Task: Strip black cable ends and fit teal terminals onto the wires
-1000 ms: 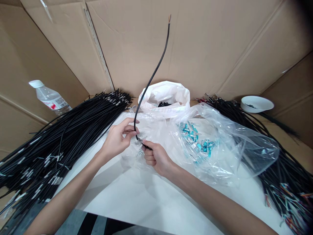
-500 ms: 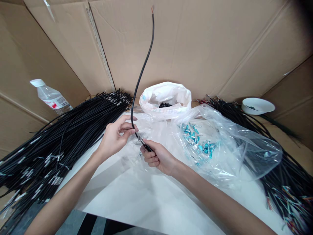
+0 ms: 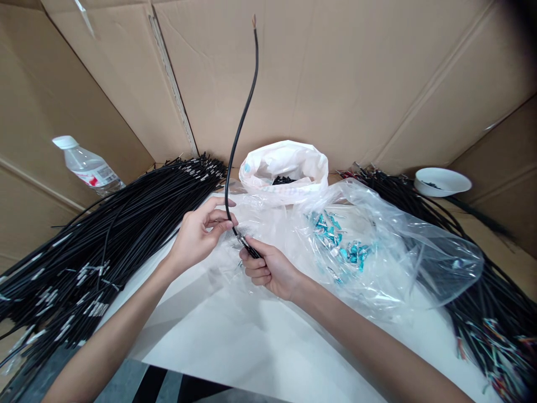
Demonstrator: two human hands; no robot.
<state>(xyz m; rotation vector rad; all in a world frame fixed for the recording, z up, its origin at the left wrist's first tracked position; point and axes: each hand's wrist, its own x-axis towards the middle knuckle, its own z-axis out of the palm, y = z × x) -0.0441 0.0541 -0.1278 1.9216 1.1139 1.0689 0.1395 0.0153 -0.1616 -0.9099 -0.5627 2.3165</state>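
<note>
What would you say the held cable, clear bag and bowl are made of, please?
Cable: copper-looking strands at its bare tip; dull black jacket, probably rubber or soft plastic, as it bends smoothly. Clear bag: thin, glossy plastic film, by its creases and glints. Bowl: smooth and white, perhaps plastic or ceramic; the look leaves it open.

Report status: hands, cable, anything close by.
Left hand pinching cable. Right hand gripping black piece at cable's lower end. Cable curves up, bare tip on top. Clear bag beside right hand.
</note>
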